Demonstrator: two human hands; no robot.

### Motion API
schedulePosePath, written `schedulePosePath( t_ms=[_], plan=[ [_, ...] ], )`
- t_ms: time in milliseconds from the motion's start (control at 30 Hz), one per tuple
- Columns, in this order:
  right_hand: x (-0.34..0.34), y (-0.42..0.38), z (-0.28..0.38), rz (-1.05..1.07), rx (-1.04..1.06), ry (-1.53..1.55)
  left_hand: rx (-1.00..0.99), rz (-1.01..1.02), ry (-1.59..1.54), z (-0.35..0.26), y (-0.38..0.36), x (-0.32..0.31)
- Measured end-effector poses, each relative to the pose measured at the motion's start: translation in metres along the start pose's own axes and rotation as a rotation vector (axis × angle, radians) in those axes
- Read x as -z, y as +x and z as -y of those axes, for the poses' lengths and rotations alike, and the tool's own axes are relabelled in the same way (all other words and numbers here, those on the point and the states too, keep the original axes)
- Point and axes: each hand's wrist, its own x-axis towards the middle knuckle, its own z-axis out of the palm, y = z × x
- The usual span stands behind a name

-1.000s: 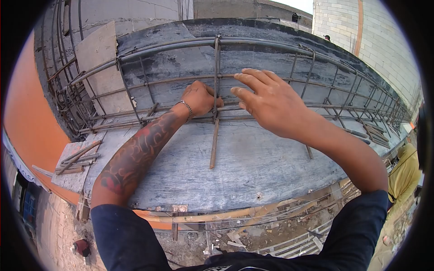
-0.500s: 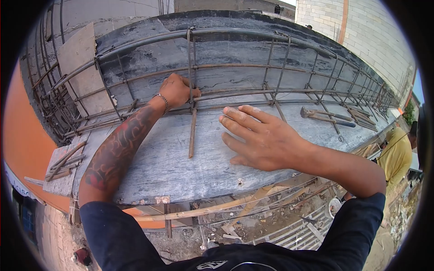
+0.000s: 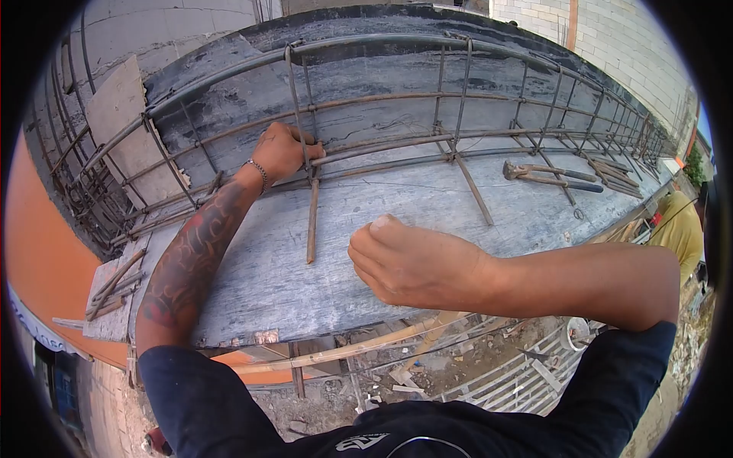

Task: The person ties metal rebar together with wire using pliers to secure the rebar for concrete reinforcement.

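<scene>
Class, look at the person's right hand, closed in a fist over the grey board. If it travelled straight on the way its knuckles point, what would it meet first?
Probably the loose bar lying on the board, though depth is unclear.

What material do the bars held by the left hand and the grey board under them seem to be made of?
The bars look like steel rebar: thin, round, dull brown, seemingly rusty. The board looks like wood or plywood, grey and scratched, perhaps cement-stained. The left hand grips the bars.

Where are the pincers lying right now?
In the head view the pincers lie upper right on the grey board, beside the rebar cage, beyond the closed right hand.
</scene>
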Motion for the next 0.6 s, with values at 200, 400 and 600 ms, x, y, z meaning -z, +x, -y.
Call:
schedulePosePath(
  t_ms=[200, 400, 600],
  plan=[
    [-0.006, -0.002, 0.002, -0.025, -0.024, 0.063, -0.008, -0.006, -0.007, 0.001, 0.002, 0.0],
    [-0.013, -0.004, 0.0, -0.169, -0.085, 0.148, 0.03, 0.005, 0.021, -0.002, 0.001, 0.001],
    [-0.008, -0.006, -0.002, -0.128, -0.087, 0.176, 0.018, -0.007, 0.024, 0.002, 0.002, -0.003]
  ],
)
